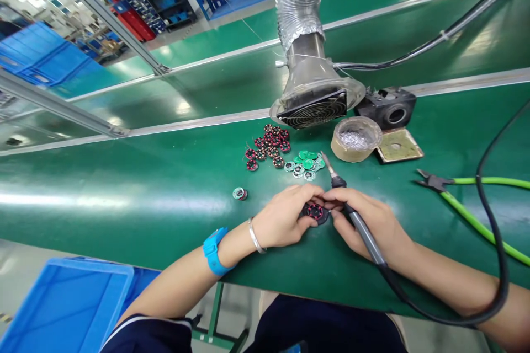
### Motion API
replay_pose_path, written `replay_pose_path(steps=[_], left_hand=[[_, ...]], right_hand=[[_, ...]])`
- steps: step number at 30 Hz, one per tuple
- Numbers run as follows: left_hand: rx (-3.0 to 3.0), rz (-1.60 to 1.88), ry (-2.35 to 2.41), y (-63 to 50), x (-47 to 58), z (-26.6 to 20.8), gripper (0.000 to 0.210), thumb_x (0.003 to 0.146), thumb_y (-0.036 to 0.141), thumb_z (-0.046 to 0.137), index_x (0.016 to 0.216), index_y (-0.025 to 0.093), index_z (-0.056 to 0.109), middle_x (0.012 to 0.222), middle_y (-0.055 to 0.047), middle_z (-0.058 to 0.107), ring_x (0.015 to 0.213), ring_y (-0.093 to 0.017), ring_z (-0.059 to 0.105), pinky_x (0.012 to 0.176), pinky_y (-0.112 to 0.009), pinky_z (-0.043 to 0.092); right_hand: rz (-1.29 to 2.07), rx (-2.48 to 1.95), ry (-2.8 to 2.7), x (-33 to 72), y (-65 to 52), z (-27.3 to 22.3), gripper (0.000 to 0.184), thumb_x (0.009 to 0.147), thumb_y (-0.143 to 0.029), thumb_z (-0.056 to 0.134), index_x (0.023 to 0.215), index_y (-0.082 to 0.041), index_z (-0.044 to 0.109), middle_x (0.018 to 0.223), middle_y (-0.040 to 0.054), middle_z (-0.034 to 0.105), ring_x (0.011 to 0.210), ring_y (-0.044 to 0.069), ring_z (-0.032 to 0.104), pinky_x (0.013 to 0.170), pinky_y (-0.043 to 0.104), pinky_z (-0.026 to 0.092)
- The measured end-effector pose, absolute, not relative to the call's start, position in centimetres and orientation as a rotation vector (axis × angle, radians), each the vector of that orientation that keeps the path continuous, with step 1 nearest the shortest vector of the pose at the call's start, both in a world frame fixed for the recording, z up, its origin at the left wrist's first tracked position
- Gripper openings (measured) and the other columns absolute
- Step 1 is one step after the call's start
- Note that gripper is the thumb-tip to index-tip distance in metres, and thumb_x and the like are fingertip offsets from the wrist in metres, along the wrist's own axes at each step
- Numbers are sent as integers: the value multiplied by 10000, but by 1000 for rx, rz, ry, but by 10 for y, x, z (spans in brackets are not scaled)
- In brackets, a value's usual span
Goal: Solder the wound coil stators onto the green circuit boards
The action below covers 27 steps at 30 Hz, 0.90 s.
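Observation:
My left hand [285,216] is closed around the edge of a small black round holder with a red-and-black motor coil [314,211] in it, low over the green bench. In my right hand [370,220] lies a soldering iron [364,231], its tip pointing up and away from the coil. The right fingertips touch or nearly touch the holder's right side; what they pinch there is too small to make out. Beyond my hands lie a pile of wound coils [271,143] and a pile of small round green circuit boards [306,162]. One coil with a board on it [239,193] stands apart at the left.
A fume extractor hood [317,94] hangs over the back of the bench [124,187]. Beneath it are a tub of silvery shavings [356,138], a soldering stand [391,107] and a sponge tray [398,146]. Green-handled cutters [464,187] and the iron's cable [492,220] lie right. A blue crate [78,303] stands lower left.

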<state>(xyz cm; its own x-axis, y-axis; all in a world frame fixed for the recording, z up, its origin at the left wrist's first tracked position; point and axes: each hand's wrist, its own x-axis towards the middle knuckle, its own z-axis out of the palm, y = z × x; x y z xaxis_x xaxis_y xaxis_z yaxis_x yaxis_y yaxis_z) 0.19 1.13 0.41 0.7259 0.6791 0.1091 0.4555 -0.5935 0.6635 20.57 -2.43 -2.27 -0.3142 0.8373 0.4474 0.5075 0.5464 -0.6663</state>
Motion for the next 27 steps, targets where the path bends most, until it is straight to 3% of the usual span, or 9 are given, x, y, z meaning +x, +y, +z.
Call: replay_pose_path(steps=[4,8,16,19,23,27], left_hand=[[2273,624,766,13,-4,1,384,787,223,724,1127,174,552,1143,-107,609,1074,-205,593,943,-351,517],[2396,734,734,13,-6,0,76,863,251,645,898,188,672,1034,-74,653,964,-160,630,864,-290,535],[2335,978,808,13,-21,19,127,871,242,638,757,192,664,806,-31,680,788,-137,641,755,-281,525],[2269,838,898,13,-21,18,77,835,247,678,816,176,654,823,-39,659,781,-139,618,729,-271,521],[2257,603,959,8,-12,4,419,703,389,798,996,138,633,920,-73,630,792,-159,573,709,-281,516],[2223,624,953,9,-4,-7,262,813,330,706,1000,154,657,929,-66,642,824,-157,589,747,-274,512]], right_hand=[[577,-1104,-1981,207,-24,-24,361,823,-68,509,1151,-217,523,979,24,683,849,113,678,788,209,550],[571,-1120,-1982,206,-24,-23,336,833,-83,512,1141,-216,525,968,20,680,841,110,678,774,205,549],[485,-986,-1998,204,-23,-18,323,835,-84,536,1122,-231,527,914,18,674,730,119,631,677,241,525],[407,-917,-2021,200,-22,-19,296,826,-88,563,1090,-220,543,767,4,627,646,127,543,628,266,485],[334,-834,-2038,195,-19,-18,217,826,-57,580,995,-191,568,615,-27,532,583,115,457,585,249,433],[497,-845,-1963,195,-23,-13,219,830,-63,603,987,-208,556,727,-14,633,616,105,509,598,238,459]])
